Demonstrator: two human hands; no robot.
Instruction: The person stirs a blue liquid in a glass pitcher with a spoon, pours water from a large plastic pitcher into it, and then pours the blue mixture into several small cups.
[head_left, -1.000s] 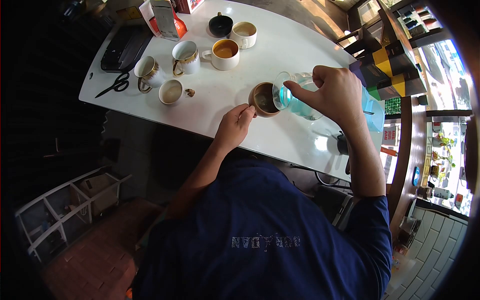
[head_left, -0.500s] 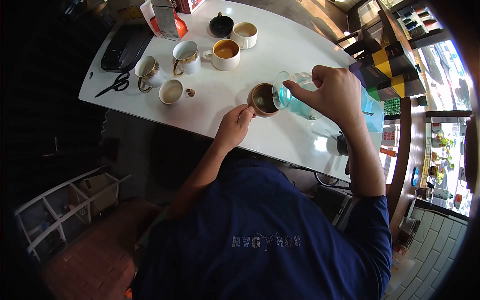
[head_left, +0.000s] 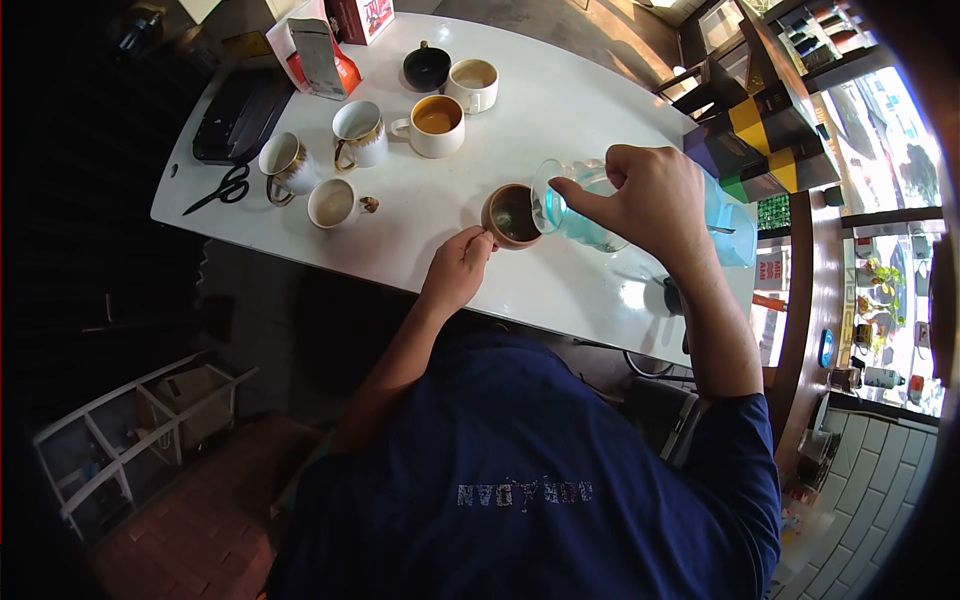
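My left hand (head_left: 458,270) pinches the near side of a small brown cup (head_left: 514,218) standing on the white table; its fingers hide any handle. Just right of the cup, my right hand (head_left: 655,200) is closed around a clear glass jug (head_left: 590,222), thumb toward its mouth. The jug is tilted, its rim at the cup's right edge. Whether liquid is flowing out cannot be made out. Left of the cup stand a small white cup (head_left: 333,204) and a white mug with a brown inside (head_left: 436,127).
Two white-and-gold mugs (head_left: 361,134), a cream mug (head_left: 473,86) and a black cup (head_left: 427,68) stand farther back on the white table (head_left: 560,95). Black scissors (head_left: 222,188), a black device (head_left: 243,115) and a bag (head_left: 328,60) are at left. A light-blue container (head_left: 735,235) stands right.
The view has shifted slightly, so the table and cups appear a little left and lower. Both hands keep their grips, and the jug stays tilted beside the brown cup.
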